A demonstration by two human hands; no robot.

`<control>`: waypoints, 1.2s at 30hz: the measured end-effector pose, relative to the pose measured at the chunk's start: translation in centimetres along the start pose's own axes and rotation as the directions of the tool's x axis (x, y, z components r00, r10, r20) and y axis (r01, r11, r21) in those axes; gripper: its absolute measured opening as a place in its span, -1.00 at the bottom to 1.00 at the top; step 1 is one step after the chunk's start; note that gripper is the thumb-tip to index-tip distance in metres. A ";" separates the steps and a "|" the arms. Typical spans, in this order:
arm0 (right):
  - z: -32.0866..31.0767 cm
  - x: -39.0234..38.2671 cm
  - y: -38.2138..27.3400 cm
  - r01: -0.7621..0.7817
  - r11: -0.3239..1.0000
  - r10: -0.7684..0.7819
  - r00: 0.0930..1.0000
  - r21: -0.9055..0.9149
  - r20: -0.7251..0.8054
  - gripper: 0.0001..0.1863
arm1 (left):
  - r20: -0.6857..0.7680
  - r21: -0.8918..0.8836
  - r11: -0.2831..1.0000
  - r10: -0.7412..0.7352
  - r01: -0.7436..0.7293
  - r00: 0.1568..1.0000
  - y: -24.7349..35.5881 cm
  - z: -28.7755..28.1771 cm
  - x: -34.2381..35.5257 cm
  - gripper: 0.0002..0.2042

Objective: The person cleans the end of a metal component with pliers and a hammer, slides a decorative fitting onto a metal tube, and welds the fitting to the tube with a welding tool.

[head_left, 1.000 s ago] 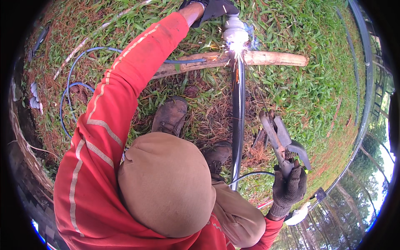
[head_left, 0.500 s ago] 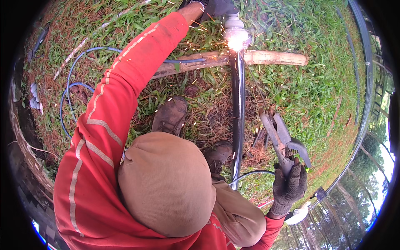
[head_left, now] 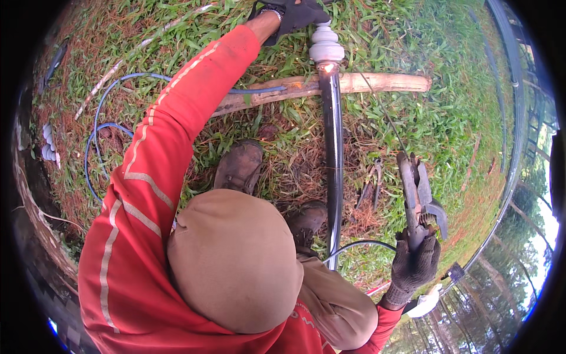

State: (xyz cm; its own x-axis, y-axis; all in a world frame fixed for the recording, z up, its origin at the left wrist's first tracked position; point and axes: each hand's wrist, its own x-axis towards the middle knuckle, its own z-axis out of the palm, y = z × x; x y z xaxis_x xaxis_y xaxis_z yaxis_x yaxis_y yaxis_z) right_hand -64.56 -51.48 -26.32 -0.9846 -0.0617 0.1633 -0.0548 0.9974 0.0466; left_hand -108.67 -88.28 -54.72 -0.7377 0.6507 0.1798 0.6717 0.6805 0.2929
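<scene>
My left hand [head_left: 295, 16], in a black glove, reaches to the top of the view, its fingers closed at the narrow tip of a grey turned finial [head_left: 326, 46]. The finial sits on the end of a glossy black pipe [head_left: 333, 141], and a small orange glow shows at their joint. In a dark knit glove, my right hand [head_left: 415, 262] grips a welding electrode holder [head_left: 414, 206]. A thin welding rod [head_left: 383, 106] runs from its jaws up and left, its tip to the right of the joint and apart from it.
Under the pipe's far end lies a wooden pole [head_left: 383, 82] across the grass. A blue hose [head_left: 97, 118] curls at left, near several grey turned pieces [head_left: 48, 141]. Pliers [head_left: 371, 184] rest right of the pipe. My boots [head_left: 239, 165] and a black cable [head_left: 359, 243] are close by.
The bright arc and flying sparks have stopped, leaving a faint glow. My right hand has moved slightly right, drawing the rod off the joint. The finial and pipe end have shifted slightly left.
</scene>
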 end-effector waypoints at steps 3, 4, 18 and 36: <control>-0.4 -0.6 0.5 -0.092 0.995 0.091 0.996 0.036 0.021 -0.29 | 0.040 -0.560 0.747 -0.408 0.358 0.912 3.2 -0.3 0.7 -0.59; -0.2 -0.6 0.6 -0.066 0.995 0.066 0.998 0.072 0.010 -0.29 | 0.105 -0.618 0.674 -0.438 0.404 0.893 3.9 -1.1 0.6 -0.57; -0.8 0.7 0.4 -0.293 0.907 0.308 0.951 0.302 -0.002 -0.31 | 0.558 -0.822 -0.090 -0.323 0.562 0.765 5.8 -2.4 0.5 -0.76; 1.2 -1.0 1.7 -0.466 0.686 0.550 0.835 0.559 0.022 -0.30 | 0.482 -0.868 -0.057 -0.335 0.494 0.809 7.3 -1.7 0.3 -0.58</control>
State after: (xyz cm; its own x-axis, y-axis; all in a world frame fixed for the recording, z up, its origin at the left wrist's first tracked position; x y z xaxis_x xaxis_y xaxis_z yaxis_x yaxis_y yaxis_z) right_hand -63.89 -49.66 -27.61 -0.8560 0.4975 0.1401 0.3289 0.7334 -0.5950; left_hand -104.07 -83.69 -50.96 -0.7892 0.4609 -0.4058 -0.4619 -0.0101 0.8869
